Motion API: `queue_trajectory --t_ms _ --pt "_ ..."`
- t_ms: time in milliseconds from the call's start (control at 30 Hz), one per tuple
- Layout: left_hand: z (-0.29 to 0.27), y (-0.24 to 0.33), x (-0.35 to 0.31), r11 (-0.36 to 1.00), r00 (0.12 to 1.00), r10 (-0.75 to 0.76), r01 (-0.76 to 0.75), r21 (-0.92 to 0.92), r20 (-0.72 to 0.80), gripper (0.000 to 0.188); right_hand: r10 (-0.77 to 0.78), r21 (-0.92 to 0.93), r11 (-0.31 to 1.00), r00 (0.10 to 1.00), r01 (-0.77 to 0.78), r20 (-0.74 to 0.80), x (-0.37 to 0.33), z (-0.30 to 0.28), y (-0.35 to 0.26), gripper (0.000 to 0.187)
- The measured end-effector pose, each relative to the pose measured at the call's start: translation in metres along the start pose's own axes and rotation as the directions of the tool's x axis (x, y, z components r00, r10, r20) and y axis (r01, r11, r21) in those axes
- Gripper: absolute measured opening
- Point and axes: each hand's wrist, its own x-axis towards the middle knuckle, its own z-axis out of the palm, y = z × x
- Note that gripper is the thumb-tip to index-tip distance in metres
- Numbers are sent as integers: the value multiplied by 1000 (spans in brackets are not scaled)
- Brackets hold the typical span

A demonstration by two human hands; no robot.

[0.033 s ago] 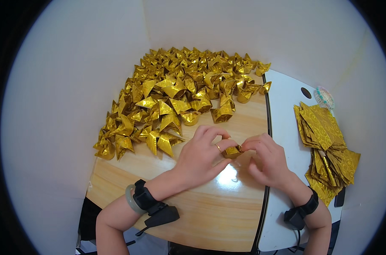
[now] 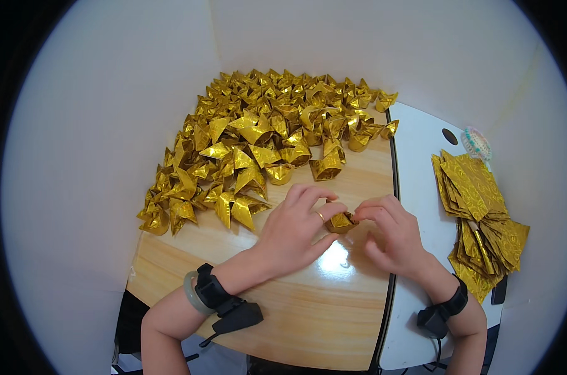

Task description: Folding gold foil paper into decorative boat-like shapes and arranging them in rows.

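A small folded gold foil paper ingot (image 2: 342, 222) rests at the middle right of the wood-patterned table. My left hand (image 2: 299, 228), a ring on one finger, curls around its left side with the fingers over the top and the thumb at the near side. From the right, my right hand (image 2: 392, 234) has its bent fingertips on the ingot's right end; its thumb hangs apart, lower down. Part of the ingot is hidden behind the left fingers. Beyond my hands spreads a large pile of finished gold paper ingots (image 2: 255, 134), its nearest pieces just past my left hand.
Stacks of flat, folded gold paper (image 2: 474, 187) lie on the white tabletop (image 2: 414, 150) at the right. Behind them stands a round pastel-coloured item (image 2: 476, 143), near a dark oval hole (image 2: 449, 136). A dark seam (image 2: 394, 175) divides the two tabletops. Pale walls enclose the sides and back.
My fingertips have shifted very slightly on the small ingot. The pile and the flat paper stacks look the same.
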Motion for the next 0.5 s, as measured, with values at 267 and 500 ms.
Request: queue_trajectory --t_ms 267,500 --pt "2 -8 -2 995 993 83 -87 45 81 16 -50 -78 996 998 52 28 2 0 3 24" --pt "0 -6 -1 983 986 147 -154 103 75 16 -86 -72 993 996 88 34 3 -1 4 20"
